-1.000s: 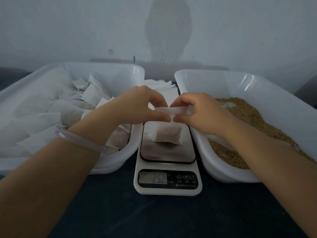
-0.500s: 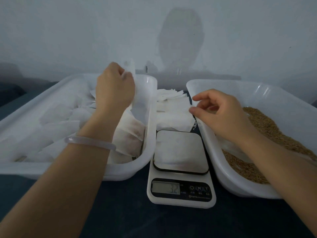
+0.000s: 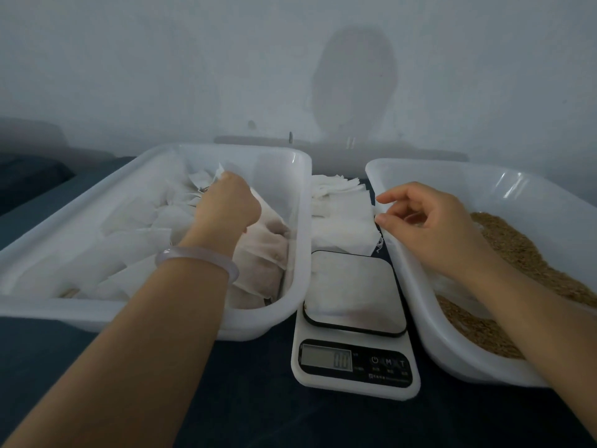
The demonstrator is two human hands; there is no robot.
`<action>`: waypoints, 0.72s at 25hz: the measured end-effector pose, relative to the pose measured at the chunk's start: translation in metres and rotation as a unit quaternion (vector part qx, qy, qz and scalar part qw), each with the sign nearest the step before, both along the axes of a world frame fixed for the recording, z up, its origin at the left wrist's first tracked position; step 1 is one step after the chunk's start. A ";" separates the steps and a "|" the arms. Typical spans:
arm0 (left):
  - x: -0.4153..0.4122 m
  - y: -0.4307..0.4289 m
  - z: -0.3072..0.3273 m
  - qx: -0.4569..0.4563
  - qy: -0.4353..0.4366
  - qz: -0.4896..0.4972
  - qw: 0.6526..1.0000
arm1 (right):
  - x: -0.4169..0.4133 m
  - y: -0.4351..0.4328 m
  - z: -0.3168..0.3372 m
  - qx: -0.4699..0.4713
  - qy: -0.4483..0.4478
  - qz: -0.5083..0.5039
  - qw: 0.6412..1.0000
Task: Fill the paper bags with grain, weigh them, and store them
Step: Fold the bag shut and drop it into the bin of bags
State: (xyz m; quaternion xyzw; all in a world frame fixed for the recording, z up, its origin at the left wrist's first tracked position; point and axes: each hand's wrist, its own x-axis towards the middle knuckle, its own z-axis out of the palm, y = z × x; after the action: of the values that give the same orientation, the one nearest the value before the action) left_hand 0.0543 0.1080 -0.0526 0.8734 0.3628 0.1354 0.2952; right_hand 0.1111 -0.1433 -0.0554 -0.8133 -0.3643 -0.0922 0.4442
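Observation:
My left hand (image 3: 226, 210) is down inside the left white tub (image 3: 274, 324), fingers curled round a filled paper bag (image 3: 269, 221) whose top sticks up past my knuckles. Several filled bags (image 3: 258, 270) lie in that tub. My right hand (image 3: 429, 227) hovers over the inner rim of the right white tub (image 3: 420, 321), fingers loosely curled and holding nothing. Brown grain (image 3: 517, 250) lies in the right tub. Between the tubs stands a white digital scale (image 3: 355, 379); its plate (image 3: 352, 289) is bare and the display reads zero. A stack of empty paper bags (image 3: 342, 215) lies behind it.
Everything stands on a dark blue surface (image 3: 258, 399) against a pale wall. The two tubs flank the scale closely, leaving a narrow gap. A pale bracelet (image 3: 197, 257) circles my left wrist. A whitish object (image 3: 452, 286) lies in the grain beneath my right wrist.
The filled bag left the scale in my left hand, swung over the left tub, and has now dropped low inside it. My right hand let go and stayed near the empty bags.

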 end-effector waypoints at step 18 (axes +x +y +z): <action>0.013 0.011 0.018 0.175 0.022 -0.018 0.984 | -0.009 0.001 0.004 -0.033 0.012 -0.001 0.999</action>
State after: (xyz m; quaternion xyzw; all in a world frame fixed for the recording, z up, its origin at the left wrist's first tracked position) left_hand 0.0678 0.1187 -0.0342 0.9207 0.3246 0.1722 0.1317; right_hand 0.1021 -0.1427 -0.0515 -0.8289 -0.3606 -0.0707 0.4218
